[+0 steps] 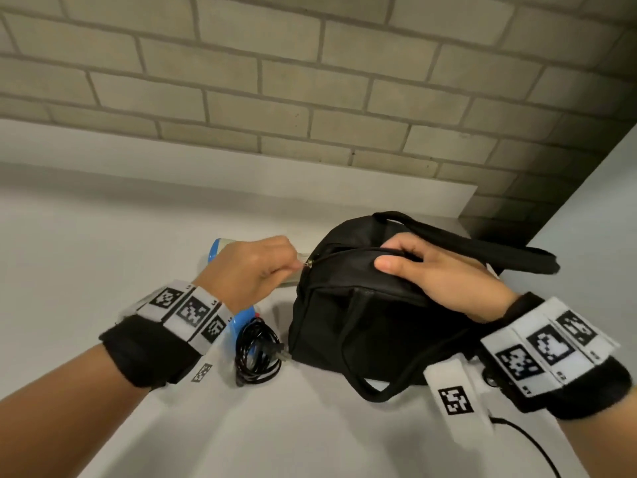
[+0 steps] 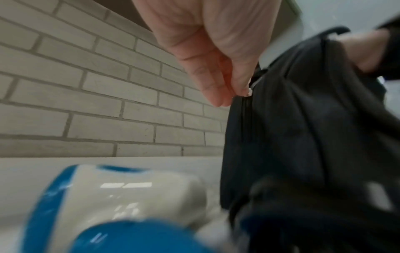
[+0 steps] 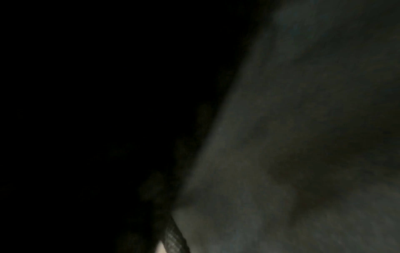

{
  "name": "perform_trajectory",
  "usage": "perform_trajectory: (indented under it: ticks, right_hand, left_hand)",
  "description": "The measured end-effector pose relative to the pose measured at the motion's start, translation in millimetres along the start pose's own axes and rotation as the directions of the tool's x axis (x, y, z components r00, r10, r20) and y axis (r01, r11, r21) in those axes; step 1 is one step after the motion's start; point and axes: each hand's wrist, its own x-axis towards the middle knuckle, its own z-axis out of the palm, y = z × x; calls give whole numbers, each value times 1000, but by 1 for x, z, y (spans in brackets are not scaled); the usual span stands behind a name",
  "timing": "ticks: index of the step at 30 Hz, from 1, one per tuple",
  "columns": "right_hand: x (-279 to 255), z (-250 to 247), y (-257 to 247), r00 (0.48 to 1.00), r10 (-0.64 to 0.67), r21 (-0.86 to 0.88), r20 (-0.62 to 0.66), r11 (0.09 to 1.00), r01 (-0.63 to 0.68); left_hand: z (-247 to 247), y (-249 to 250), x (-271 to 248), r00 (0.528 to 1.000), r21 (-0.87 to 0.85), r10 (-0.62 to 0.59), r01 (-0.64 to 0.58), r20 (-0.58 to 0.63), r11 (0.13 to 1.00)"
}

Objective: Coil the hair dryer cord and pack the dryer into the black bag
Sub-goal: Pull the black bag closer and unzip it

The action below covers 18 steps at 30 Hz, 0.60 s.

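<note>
The black bag stands on the white counter, its top zipper line running across. My left hand pinches the metal zipper pull at the bag's left end; the left wrist view shows the fingers pinched at the pull. My right hand grips the top of the bag, thumb on the near flap. The blue and white hair dryer lies left of the bag, mostly hidden under my left hand. Its black cord sits coiled by the bag's near left corner.
A brick wall backs the counter. The bag's straps trail to the right and loop at the front. A thin black cable runs off near my right wrist. The right wrist view is dark against bag fabric.
</note>
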Motion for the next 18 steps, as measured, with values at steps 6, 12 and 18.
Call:
perform_trajectory:
  ticks: [6, 12, 18]
  right_hand:
    - [-2, -3, 2, 990, -141, -21, -12, 990, 141]
    - [-11, -6, -4, 992, -128, -156, 8, 979, 127]
    - [-16, -11, -9, 971, -20, -266, 238, 960, 85]
  left_hand:
    - [19, -2, -17, 945, 227, -29, -48, 325, 973]
    - [-31, 43, 37, 975, -79, -160, 174, 153, 982]
    - [6, 68, 105, 946, 243, 110, -189, 305, 951]
